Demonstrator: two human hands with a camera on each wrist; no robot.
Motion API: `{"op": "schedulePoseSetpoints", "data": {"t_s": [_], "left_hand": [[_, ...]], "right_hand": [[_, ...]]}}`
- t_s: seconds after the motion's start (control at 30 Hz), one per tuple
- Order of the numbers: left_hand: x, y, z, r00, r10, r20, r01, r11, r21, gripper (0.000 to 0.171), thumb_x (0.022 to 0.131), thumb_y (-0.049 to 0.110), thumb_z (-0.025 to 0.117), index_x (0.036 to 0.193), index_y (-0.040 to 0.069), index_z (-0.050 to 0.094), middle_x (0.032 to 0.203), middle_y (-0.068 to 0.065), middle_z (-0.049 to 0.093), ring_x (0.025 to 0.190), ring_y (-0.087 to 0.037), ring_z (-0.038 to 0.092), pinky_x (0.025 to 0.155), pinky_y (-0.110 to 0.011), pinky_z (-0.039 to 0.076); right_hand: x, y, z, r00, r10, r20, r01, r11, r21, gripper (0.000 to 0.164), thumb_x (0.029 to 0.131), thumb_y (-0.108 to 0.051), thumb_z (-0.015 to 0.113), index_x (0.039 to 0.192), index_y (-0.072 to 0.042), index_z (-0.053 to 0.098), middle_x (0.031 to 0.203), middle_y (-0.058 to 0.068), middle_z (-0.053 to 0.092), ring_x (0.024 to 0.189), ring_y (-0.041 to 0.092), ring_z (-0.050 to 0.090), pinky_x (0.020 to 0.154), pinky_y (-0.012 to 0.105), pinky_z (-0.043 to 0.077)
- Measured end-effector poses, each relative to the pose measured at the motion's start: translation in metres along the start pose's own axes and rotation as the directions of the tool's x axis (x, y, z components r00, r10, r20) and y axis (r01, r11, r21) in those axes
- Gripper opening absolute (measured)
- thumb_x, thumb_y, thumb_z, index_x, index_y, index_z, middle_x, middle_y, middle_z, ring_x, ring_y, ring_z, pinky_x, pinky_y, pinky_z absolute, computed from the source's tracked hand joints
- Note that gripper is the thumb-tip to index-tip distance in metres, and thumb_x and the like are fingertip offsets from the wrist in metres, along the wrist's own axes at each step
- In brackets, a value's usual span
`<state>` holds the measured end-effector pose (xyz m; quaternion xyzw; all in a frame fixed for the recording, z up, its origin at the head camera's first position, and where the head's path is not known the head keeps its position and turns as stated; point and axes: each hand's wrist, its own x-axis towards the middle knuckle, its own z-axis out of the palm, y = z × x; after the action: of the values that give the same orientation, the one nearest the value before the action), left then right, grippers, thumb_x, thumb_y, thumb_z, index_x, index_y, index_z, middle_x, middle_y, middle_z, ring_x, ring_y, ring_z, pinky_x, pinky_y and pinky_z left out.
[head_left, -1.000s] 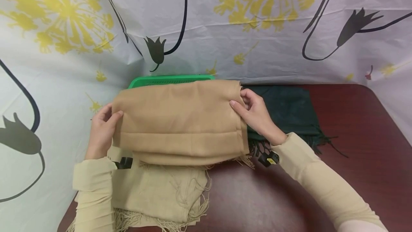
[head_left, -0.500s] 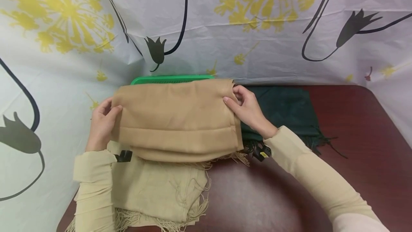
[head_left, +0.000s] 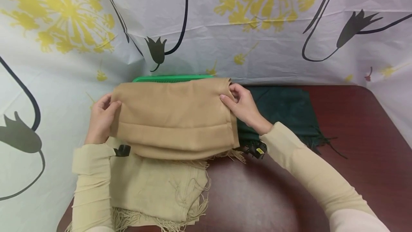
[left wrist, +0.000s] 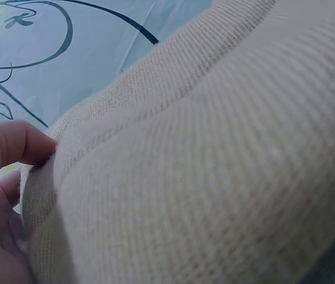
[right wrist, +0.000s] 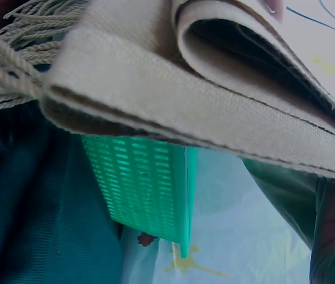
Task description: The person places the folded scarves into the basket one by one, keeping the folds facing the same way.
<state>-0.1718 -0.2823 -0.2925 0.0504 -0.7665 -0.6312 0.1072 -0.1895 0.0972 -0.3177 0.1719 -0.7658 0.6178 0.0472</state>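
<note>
Each hand pinches with the thumb in front: the left hand [head_left: 101, 119] on one end of the folded tan cloth [head_left: 173, 106], the right hand [head_left: 243, 105] on the other. The cloth hangs between them, its layers gaping beside the right grip; I'd fear one slipping loose there and spoiling the fold. Below the grips the lower edge sags, and its fringe [head_left: 236, 156] could tangle with the pale cloth [head_left: 157, 189]. Beyond them, the green basket [head_left: 173, 78] might snag a drooping edge.
</note>
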Motion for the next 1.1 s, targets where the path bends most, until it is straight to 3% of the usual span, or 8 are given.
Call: {"op": "schedulePoseSetpoints", "data": {"t_s": [0.1, 0.33, 0.63, 0.87, 1.1], "left_hand": [[0.005, 0.002, -0.001, 1.0, -0.008, 0.0, 0.008, 1.0, 0.026, 0.026, 0.087, 0.012, 0.052, 0.114, 0.009, 0.055, 0.1, 0.007, 0.054, 0.087, -0.006, 0.049, 0.071, -0.013, 0.039], [0.014, 0.002, 0.0, 1.0, 0.031, 0.003, -0.031, 0.998, 0.05, 0.019, 0.087, 0.007, 0.051, 0.099, 0.018, 0.059, 0.094, 0.01, 0.054, 0.085, -0.004, 0.048, 0.069, -0.012, 0.038], [0.022, 0.004, -0.001, 1.0, -0.018, 0.023, 0.011, 0.961, 0.276, 0.042, 0.09, 0.022, 0.046, 0.129, 0.006, 0.045, 0.113, 0.002, 0.048, 0.093, -0.003, 0.045, 0.073, -0.012, 0.037], [0.026, 0.002, -0.002, 0.999, -0.029, 0.015, 0.024, 0.962, 0.271, 0.041, 0.09, 0.021, 0.045, 0.128, 0.006, 0.046, 0.113, 0.001, 0.048, 0.091, -0.003, 0.045, 0.073, -0.014, 0.038], [0.035, 0.003, 0.0, 0.999, 0.015, -0.035, -0.003, 0.949, 0.315, 0.039, 0.09, 0.019, 0.044, 0.124, 0.001, 0.048, 0.103, 0.007, 0.049, 0.085, -0.002, 0.046, 0.07, -0.015, 0.038]], "right_hand": [[0.003, 0.002, 0.001, 1.0, -0.002, 0.009, 0.002, 1.0, 0.0, 0.022, 0.087, -0.015, 0.056, 0.099, 0.003, 0.051, 0.085, 0.016, 0.06, 0.061, 0.012, 0.057, 0.053, 0.026, 0.046], [0.011, 0.0, 0.005, 1.0, -0.005, 0.027, 0.006, 1.0, -0.025, 0.024, 0.088, -0.017, 0.055, 0.102, 0.002, 0.051, 0.09, 0.016, 0.061, 0.063, 0.014, 0.059, 0.054, 0.028, 0.048], [0.017, 0.0, 0.007, 0.996, 0.081, 0.04, -0.083, 0.995, 0.05, 0.026, 0.088, -0.015, 0.055, 0.105, 0.005, 0.049, 0.091, 0.018, 0.059, 0.063, 0.009, 0.059, 0.057, 0.028, 0.05], [0.019, -0.001, 0.009, 0.995, 0.091, 0.05, -0.096, 0.989, 0.111, 0.025, 0.088, -0.012, 0.054, 0.104, 0.006, 0.048, 0.089, 0.018, 0.059, 0.064, 0.009, 0.059, 0.056, 0.026, 0.049], [0.021, 0.0, 0.014, 0.992, 0.12, 0.022, -0.122, 0.981, 0.15, 0.021, 0.088, -0.009, 0.053, 0.102, 0.005, 0.047, 0.086, 0.015, 0.057, 0.062, 0.009, 0.059, 0.055, 0.025, 0.048]]}}
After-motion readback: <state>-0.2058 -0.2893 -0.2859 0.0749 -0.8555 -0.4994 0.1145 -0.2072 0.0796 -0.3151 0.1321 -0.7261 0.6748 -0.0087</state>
